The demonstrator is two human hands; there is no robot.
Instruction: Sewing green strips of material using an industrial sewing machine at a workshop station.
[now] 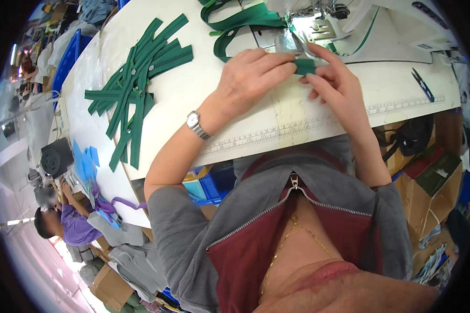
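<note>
The left hand has its thumb and forefinger closed together on the left end of a short green strip, palm turned down. The right hand is at the strip's other end, thumb by its lower edge and forefinger stretched up toward the machine; I cannot tell whether its fingertips grip the strip or only touch it. The strip lies between the two hands, just in front of the metal parts of a white sewing machine. A shiny metal plate shows under the machine's head, brightly lit.

Left of the machine, beyond the left hand, broad green bands curl in loops on the pale desk. Farther left is a loose pile of green zipper lengths — crossed over one another, some ends fanned out. A ruler scale runs along the desk's near edge, below both hands. A pair of thread snips lies near the right end of that scale, apart from the right hand.

The left wrist wears a silver watch. Under the desk there is a blue bin on the left and an open cardboard box on the right. Off to the far left, a person in a purple top works near light-blue pieces and a purple strap.
</note>
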